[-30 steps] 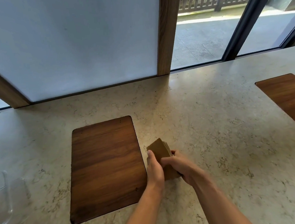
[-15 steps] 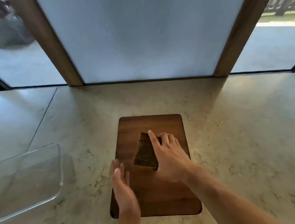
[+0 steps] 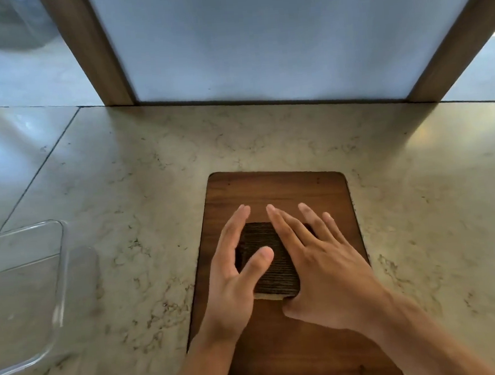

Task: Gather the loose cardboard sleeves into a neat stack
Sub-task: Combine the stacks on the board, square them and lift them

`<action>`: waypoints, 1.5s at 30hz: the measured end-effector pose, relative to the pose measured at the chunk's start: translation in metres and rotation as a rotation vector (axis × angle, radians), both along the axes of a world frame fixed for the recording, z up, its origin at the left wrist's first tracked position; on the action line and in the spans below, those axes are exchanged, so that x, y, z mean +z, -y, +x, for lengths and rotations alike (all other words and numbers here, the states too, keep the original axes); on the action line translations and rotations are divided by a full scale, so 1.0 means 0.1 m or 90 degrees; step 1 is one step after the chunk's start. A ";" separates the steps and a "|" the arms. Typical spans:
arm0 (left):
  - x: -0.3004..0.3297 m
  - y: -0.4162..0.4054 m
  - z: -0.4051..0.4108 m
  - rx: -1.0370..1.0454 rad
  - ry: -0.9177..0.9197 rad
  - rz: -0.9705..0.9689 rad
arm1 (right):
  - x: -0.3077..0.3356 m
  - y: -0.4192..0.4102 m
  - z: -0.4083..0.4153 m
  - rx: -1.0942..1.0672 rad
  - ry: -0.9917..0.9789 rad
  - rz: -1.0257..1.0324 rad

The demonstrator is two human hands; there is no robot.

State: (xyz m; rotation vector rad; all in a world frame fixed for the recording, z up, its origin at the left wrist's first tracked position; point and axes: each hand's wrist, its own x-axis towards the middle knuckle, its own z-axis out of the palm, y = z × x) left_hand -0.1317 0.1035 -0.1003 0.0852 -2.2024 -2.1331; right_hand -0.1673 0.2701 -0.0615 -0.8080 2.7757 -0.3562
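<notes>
A stack of brown ribbed cardboard sleeves (image 3: 271, 266) lies flat on a dark wooden board (image 3: 276, 191) set in the marble counter. My left hand (image 3: 235, 274) is at the stack's left side with straight fingers, its thumb lying over the top sleeve. My right hand (image 3: 320, 267) is spread with straight fingers over the stack's right part and covers that edge. Neither hand curls round the sleeves.
A clear plastic tray (image 3: 26, 293) sits on the counter at the left. A frosted glass panel between wooden posts (image 3: 93, 48) stands right behind the counter. The marble counter (image 3: 419, 203) stretches to both sides of the board.
The stack went from the counter beside the board, gripped in both hands, onto the board. My right hand then flattened over it and my left hand came against its left side.
</notes>
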 end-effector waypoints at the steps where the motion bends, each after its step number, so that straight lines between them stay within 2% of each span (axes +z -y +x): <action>1: -0.03 0.02 -0.01 0.004 -0.011 0.011 | -0.01 -0.01 -0.01 -0.001 0.009 -0.022; 5: -0.11 0.11 0.03 -0.075 -0.041 -0.012 | -0.06 -0.11 -0.01 -0.024 0.004 -0.082; 9: -0.16 0.09 0.06 -0.116 -0.059 -0.146 | -0.12 -0.21 -0.07 -0.024 0.016 -0.125; 12: -0.17 -0.01 0.05 -0.031 -0.088 -0.227 | -0.15 -0.24 -0.10 -0.022 0.031 -0.161; 18: -0.18 -0.24 -0.02 0.187 -0.080 -0.149 | -0.26 -0.22 -0.01 -0.106 0.080 -0.280; 20: -0.19 -0.27 0.00 0.203 -0.075 -0.123 | -0.29 -0.24 0.03 -0.129 0.146 -0.398; 22: -0.18 -0.31 0.02 0.203 -0.063 -0.102 | -0.32 -0.24 0.08 -0.171 0.220 -0.598; 24: -0.16 -0.33 0.03 0.195 -0.043 -0.082 | -0.36 -0.20 0.13 -0.244 0.242 -0.775; 27: -0.15 -0.33 0.02 0.161 -0.028 -0.018 | -0.43 -0.14 0.14 -0.284 0.282 -0.894; 31: -0.16 -0.31 0.01 0.154 -0.049 -0.015 | -0.47 -0.14 0.10 -0.262 0.302 -0.890; 36: -0.17 -0.41 -0.04 0.245 -0.044 -0.050 | -0.46 -0.21 0.15 -0.209 0.337 -0.858; 39: -0.17 -0.39 -0.06 0.237 -0.091 -0.115 | -0.38 -0.36 0.10 -0.120 0.328 -0.711; 43: -0.18 -0.39 -0.06 0.230 -0.089 -0.119 | -0.33 -0.58 -0.03 0.021 0.256 -0.486; 45: -0.19 -0.38 -0.06 0.235 -0.091 -0.129 | -0.35 -0.62 -0.09 0.041 0.233 -0.402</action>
